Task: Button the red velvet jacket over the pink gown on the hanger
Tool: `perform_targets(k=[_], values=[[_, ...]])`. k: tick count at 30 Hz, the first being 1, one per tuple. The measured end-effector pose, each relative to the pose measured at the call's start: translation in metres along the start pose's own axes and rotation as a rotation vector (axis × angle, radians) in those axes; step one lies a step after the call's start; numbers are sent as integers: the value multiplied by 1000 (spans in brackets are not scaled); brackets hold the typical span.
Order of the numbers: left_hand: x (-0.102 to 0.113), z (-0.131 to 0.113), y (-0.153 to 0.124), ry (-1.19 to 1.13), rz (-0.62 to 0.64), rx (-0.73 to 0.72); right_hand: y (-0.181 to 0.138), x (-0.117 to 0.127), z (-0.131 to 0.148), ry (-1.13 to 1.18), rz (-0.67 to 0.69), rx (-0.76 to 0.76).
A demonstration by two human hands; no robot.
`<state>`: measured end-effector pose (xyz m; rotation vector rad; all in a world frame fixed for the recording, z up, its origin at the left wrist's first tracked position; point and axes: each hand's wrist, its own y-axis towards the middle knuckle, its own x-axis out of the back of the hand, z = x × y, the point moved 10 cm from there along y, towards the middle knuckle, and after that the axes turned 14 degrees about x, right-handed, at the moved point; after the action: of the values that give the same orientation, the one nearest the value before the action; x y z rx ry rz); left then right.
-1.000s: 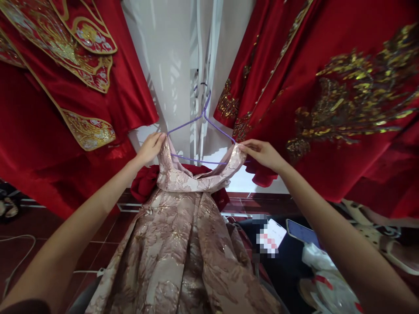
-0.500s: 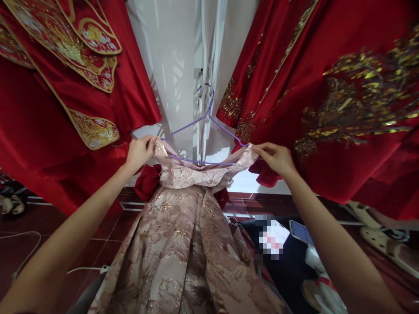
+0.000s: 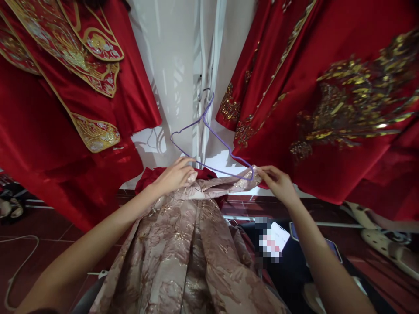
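Note:
A pink and gold brocade dress spreads over my lap, its neckline drawn up toward the wall. My left hand grips the dress's left shoulder strap near the middle, bunching the fabric. My right hand pinches the right shoulder strap between thumb and fingers. A purple wire hanger hangs in front of the white wall. Its right end sits inside the right strap; its left end is out of the dress and bare. Dark red cloth shows behind the neckline.
Red gowns with gold embroidery hang left and right. A white metal pole stands at the wall. A phone and a white card lie on dark cloth at lower right. Beige clogs are further right; a white cable lies left.
My left hand has moved right and down, taking the left strap off the hanger's left end. The hanger has tilted down to the right, and my right hand has lowered slightly with its strap.

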<state>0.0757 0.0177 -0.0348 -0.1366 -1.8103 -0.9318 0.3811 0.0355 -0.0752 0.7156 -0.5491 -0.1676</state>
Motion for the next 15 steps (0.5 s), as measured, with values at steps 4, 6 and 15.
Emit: perform_targets(k=[4,6,15], values=[[-43,-42,21,226,30,-231,1,-2,1,-7,-116,-9],[-64,-42,24,310,79,-232,-2,-4,-4,-3,-167,-30],[-76,-32,22,496,108,-83,-18,-5,-5,29,-314,-19]])
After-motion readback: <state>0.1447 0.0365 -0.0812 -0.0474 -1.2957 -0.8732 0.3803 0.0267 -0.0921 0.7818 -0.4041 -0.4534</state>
